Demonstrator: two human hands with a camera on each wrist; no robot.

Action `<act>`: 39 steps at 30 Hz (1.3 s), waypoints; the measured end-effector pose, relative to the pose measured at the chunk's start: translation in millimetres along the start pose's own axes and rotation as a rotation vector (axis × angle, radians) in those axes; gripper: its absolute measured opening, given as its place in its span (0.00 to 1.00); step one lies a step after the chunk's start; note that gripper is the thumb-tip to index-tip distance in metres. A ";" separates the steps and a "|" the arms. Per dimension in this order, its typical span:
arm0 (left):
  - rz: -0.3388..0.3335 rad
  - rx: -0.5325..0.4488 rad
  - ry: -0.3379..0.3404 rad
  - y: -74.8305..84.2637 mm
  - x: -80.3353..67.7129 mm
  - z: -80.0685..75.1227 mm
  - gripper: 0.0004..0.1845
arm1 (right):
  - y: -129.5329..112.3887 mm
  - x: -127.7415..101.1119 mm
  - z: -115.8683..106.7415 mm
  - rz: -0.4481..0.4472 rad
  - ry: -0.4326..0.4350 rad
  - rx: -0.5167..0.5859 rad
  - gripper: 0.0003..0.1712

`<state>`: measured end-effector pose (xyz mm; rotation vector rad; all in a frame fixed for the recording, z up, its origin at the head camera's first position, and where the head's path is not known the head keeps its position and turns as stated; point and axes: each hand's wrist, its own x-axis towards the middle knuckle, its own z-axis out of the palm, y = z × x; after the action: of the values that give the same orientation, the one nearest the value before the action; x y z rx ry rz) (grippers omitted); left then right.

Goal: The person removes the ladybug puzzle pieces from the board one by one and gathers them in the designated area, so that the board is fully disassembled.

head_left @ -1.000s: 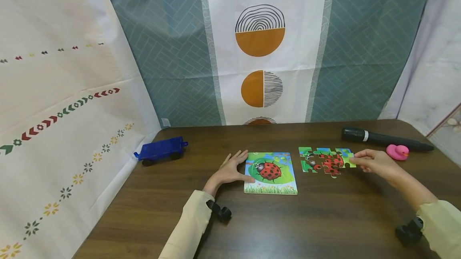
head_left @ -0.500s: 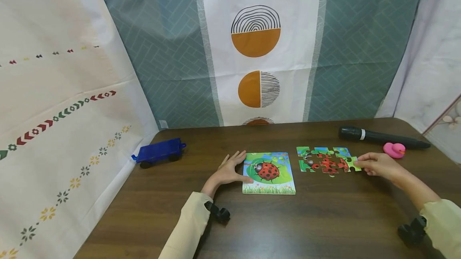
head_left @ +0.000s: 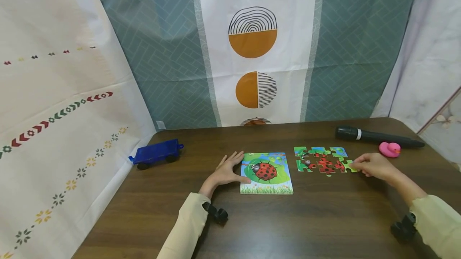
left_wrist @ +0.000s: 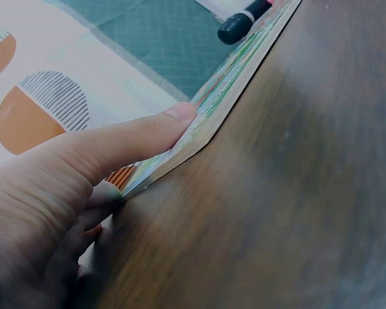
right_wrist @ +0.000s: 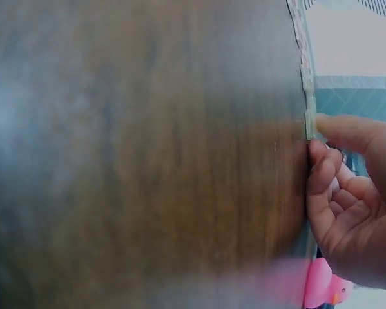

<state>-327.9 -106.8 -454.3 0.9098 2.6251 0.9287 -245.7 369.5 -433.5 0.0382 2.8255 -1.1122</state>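
Observation:
A square ladybug picture board (head_left: 265,175) lies flat on the table at the centre of the head view. My left hand (head_left: 226,171) rests at its left side with fingers spread; in the left wrist view the thumb (left_wrist: 170,125) touches the board's top near a corner. Right of the board lie several ladybug jigsaw pieces (head_left: 325,163), loosely arranged in two rows with some gaps. At the right end of the lower row, my right hand (head_left: 374,167) pinches a yellow-green jigsaw piece (head_left: 348,166). The right wrist view shows that piece edge-on at the fingertips.
A blue toy wagon (head_left: 155,153) stands at the table's left. At the back right lies a long black microphone-like object (head_left: 381,137), with a pink rubber duck (head_left: 389,149) in front of it. Patterned cloths (head_left: 162,51) hang behind and beside the wooden table (head_left: 266,227).
My right hand shifted the yellow-green piece to the lower row's right end, first moving it away from the pieces above, then closer to its neighbour. The left hand stays on the board.

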 end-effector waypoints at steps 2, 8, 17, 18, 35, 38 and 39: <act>-0.001 -0.003 0.001 0.0 -0.1 0.3 0.54 | 0.1 0.5 1.1 -0.008 0.012 -0.021 0.21; -0.004 -0.002 -0.001 -1.8 -0.1 1.0 0.54 | 0.1 0.7 2.7 -0.013 0.018 -0.043 0.20; -0.005 -0.004 0.002 -1.0 -0.9 -0.3 0.54 | -3.4 0.3 3.1 0.012 0.016 -0.069 0.19; -0.005 -0.004 0.002 -0.8 -1.0 -0.3 0.54 | -3.6 0.3 2.9 0.016 0.014 -0.071 0.19; -0.011 -0.003 0.006 1.2 -1.0 -0.4 0.54 | -13.2 -4.2 2.9 0.082 0.027 -0.041 0.17; -0.009 -0.002 0.008 1.2 -0.8 -0.4 0.54 | -14.8 -4.4 2.5 0.100 0.021 -0.031 0.17; -0.010 -0.005 0.008 1.4 -0.8 -0.4 0.54 | -15.2 -4.5 2.5 0.102 0.020 -0.028 0.17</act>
<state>-326.7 -106.6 -453.1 0.8929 2.6299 0.9383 -242.0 356.8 -424.5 0.1904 2.8205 -1.0571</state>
